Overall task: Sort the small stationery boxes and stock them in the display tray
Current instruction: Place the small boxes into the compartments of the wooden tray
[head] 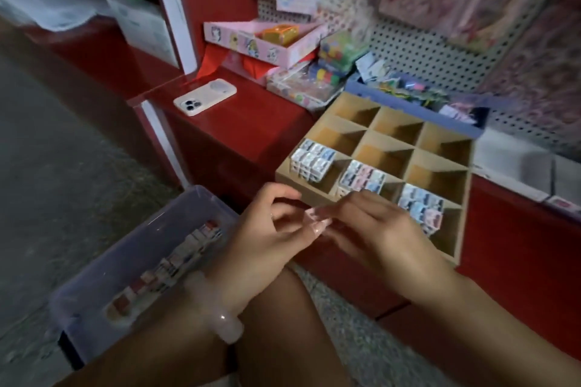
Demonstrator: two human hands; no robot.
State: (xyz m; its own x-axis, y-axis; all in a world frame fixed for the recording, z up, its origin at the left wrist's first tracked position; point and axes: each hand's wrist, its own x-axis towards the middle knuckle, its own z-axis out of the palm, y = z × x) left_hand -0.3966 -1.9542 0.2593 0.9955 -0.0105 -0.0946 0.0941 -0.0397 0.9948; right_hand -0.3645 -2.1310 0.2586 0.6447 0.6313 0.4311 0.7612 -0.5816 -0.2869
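Both your hands, left hand and right hand, fingers curled, meet at 6 o'clock of display tray; can't tell what's held. Mid-stocking, guessing; next, pick compartment.

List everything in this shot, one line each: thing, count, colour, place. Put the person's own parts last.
display tray: one, brown cardboard with a grid of compartments, on the red counter at right.
small stationery boxes: three batches, pale printed, in the tray's three nearest compartments; exact count unclear.
storage bin: one, clear purple plastic, lower left, holding a row of small boxes.
phone: one, white, face down on the counter.
pink box: one, pink with stickers, behind the phone, with an orange item inside.
red counter: one, red, under the tray.
pegboard: one, white, back wall.
bracelet: one, pale pink, left wrist.
left hand: one, before the tray, fingers curled at the right fingertips.
right hand: one, meeting the left; any held item is too blurred to tell.
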